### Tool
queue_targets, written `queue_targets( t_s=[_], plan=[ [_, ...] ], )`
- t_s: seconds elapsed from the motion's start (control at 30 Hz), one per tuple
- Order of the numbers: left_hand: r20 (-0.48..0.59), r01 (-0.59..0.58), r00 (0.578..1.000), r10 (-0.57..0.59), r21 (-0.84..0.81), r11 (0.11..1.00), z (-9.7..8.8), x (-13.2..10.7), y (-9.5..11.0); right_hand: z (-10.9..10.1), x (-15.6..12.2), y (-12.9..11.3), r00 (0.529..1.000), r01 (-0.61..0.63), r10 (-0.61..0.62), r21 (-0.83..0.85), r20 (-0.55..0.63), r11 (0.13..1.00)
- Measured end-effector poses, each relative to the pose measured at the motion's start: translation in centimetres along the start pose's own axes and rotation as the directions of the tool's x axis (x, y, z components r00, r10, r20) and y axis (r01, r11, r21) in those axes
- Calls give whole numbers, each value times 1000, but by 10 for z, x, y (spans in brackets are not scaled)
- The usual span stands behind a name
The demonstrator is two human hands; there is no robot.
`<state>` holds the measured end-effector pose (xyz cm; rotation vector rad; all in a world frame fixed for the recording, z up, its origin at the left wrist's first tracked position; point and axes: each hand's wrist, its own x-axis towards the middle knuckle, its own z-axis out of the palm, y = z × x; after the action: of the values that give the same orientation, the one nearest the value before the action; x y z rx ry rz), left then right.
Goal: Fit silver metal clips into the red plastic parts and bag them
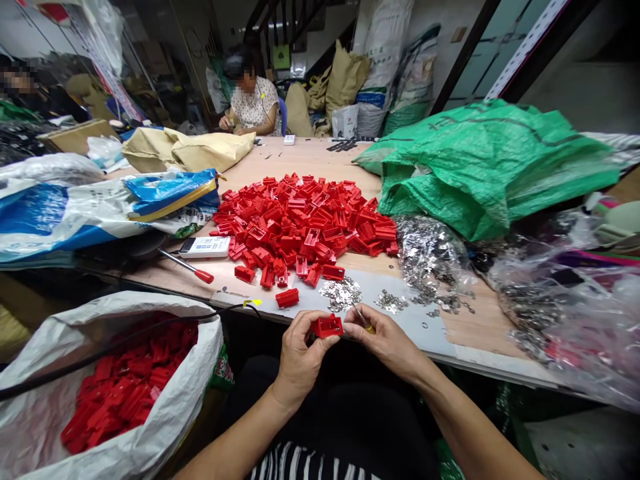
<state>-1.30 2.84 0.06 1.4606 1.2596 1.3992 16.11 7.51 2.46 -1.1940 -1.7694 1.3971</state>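
My left hand [300, 350] is closed around a small red plastic housing [327, 326], held just in front of the table's near edge. My right hand [383, 337] pinches a thin metal tool with a yellow handle [364, 322], its tip pointing up and to the left, close to the red part. A large heap of the same red plastic housings [305, 223] covers the table's middle. Small loose silver metal clips [341, 292] lie in a pile just beyond my hands.
A white sack of red parts [127, 387] stands open at my lower left. A red-handled screwdriver [187, 267] and a white remote-like device [205, 247] lie left of the heap. Green bag [480, 160] and clear bags of metal parts [560, 300] at right. Another person [253, 100] sits at the far end.
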Motion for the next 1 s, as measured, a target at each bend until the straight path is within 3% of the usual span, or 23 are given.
queue_targets(
  t_s=[0.13, 0.27, 0.43, 0.57, 0.77, 1.0],
  plan=[
    [18, -163, 987, 162, 158, 974, -1, 0, 5, 6, -3, 4, 999, -49, 50, 24, -16, 998],
    [52, -282, 959, 277, 207, 937, 0, -4, 7, 8, -3, 6, 995, -91, 89, 81, 34, 993],
    [98, -281, 959, 266, 203, 938, 1, -9, 4, 14, -6, 7, 994, -104, 102, 78, 24, 992],
    [109, -273, 960, 256, 180, 945, 3, -12, 3, 16, -12, 9, 995, -104, 100, 188, 31, 977],
    [74, -249, 967, 243, 96, 964, 7, -12, 0, 10, -18, 11, 971, -189, 114, 383, 210, 904],
    [10, -251, 968, 251, 40, 967, 16, -11, -14, 7, -19, 17, 956, -224, 98, 471, 277, 854]
  ],
)
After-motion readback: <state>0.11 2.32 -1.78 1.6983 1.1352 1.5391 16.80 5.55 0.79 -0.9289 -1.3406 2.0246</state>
